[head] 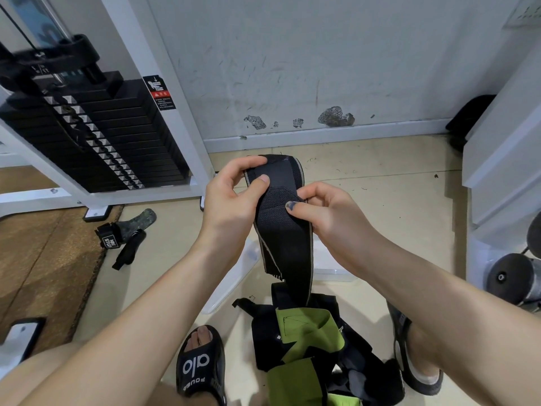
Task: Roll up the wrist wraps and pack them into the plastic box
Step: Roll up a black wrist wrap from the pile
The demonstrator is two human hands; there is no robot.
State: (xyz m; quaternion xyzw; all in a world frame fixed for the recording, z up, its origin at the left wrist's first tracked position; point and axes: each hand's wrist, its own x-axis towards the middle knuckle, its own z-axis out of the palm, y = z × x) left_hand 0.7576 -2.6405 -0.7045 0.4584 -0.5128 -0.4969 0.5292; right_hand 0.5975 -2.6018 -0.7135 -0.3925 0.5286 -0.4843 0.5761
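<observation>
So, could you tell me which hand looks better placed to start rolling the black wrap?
Probably the right hand: it pinches the black wrist wrap at the fold, while the left hand steadies its top end.

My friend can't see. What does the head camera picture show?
Two bare hands, left hand and right hand, hold a long black fabric wrist wrap above a pile of green and black wraps on the floor, beside a clear plastic box.

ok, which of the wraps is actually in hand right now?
The black wrist wrap with pale edges, pinched by the left hand and right hand. The green wraps lie in the pile on the floor.
</observation>
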